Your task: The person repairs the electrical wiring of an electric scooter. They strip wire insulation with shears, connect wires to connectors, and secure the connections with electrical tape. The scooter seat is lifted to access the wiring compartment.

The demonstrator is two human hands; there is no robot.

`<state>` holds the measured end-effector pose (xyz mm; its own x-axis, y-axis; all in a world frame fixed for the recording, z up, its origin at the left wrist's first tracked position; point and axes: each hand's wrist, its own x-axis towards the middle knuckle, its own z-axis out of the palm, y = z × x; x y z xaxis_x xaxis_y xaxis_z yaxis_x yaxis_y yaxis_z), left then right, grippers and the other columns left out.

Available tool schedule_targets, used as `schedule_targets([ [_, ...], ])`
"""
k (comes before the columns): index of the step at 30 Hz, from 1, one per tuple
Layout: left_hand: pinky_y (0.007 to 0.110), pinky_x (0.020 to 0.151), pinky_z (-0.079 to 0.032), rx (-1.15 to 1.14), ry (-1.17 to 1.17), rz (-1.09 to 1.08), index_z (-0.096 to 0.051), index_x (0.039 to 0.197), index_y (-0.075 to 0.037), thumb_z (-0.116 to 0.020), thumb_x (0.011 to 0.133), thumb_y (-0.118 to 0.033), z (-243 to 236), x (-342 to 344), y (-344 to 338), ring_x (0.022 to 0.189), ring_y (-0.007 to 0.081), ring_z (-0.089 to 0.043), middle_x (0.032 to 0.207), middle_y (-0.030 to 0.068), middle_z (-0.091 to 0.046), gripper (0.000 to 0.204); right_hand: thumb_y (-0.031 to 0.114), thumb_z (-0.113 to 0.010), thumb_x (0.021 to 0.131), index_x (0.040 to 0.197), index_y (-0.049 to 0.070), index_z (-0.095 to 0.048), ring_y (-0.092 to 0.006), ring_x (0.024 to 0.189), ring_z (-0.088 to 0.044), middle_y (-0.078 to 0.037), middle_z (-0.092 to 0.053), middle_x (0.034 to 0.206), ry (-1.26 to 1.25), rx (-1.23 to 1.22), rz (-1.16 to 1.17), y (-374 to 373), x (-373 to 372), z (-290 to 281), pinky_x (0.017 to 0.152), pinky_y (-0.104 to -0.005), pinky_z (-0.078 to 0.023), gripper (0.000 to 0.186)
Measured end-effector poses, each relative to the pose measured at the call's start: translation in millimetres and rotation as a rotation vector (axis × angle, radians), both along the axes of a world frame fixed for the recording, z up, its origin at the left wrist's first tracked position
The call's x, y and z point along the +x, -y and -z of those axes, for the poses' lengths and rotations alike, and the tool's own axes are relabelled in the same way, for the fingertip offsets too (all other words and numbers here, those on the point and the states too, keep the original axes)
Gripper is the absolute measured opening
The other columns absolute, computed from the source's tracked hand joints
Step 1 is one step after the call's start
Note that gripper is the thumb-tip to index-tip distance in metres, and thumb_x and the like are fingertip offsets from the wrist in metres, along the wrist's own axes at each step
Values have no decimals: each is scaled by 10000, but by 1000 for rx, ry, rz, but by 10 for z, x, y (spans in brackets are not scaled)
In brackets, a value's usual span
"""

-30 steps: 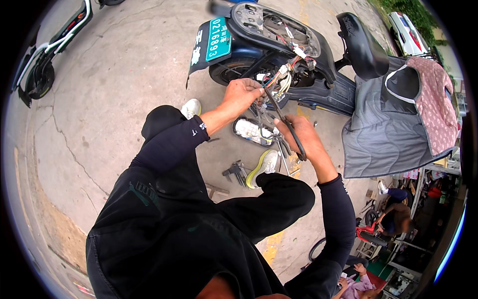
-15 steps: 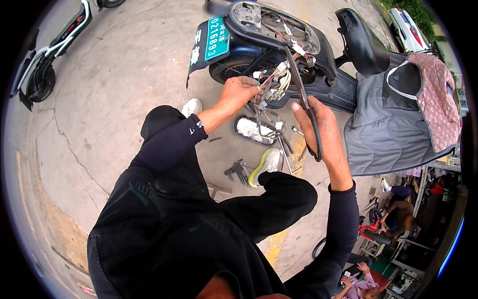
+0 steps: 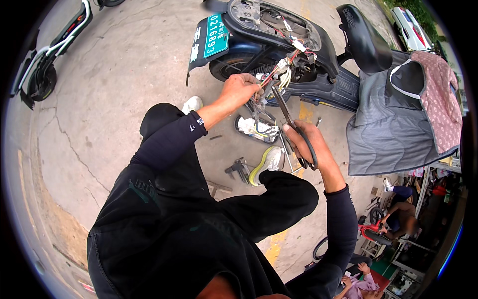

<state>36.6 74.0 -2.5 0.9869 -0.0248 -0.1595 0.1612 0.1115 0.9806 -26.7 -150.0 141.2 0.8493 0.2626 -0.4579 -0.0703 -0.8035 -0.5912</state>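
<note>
My left hand pinches a bundle of thin coloured wires hanging out of the electric scooter. In my right hand is a pair of scissors, its dark handle loop against the palm. The blades point up and left, with their tips close to the wires beside my left fingertips. Whether they touch a wire I cannot tell. White connectors sit along the harness above my left hand. Below it, a silvery oblong part with cables lies on the ground.
A black tool and a metal T-shaped wrench lie near my shoe. The scooter's raised seat and a grey quilted cover are to the right. Two people are at lower right; another scooter stands far left.
My right hand has moved slightly down and left, and the scissors now tilt more to the left, their tips lower and nearer my left fingers. My left hand keeps its pinch on the wires.
</note>
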Motion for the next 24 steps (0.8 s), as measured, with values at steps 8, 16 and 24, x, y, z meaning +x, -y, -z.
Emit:
schedule_targets([
  [8, 288, 672, -513, -66, 27, 16, -630, 1014, 55, -608, 929, -70, -33, -28, 22, 727, 140, -653, 818, 107, -706, 153, 384, -663, 930, 986, -14, -709, -400, 725, -678, -227, -668, 722, 173, -164, -136, -190, 91, 50, 684, -451, -515, 404],
  [16, 343, 733, -541, 134, 37, -4, -700, 980, 30, -652, 900, -180, 2, -22, 17, 761, 194, -717, 817, 124, -746, 230, 369, -675, 917, 980, -17, -728, -435, 770, -689, -250, -671, 729, 173, -246, -136, -265, 127, -29, 702, -473, -527, 395],
  [24, 381, 764, -539, 202, 43, -23, -725, 983, 41, -658, 884, -233, 39, -17, 10, 792, 256, -727, 828, 153, -751, 299, 381, -658, 923, 976, -12, -731, -461, 781, -674, -257, -671, 741, 187, -266, -151, -290, 141, -35, 722, -492, -523, 404],
])
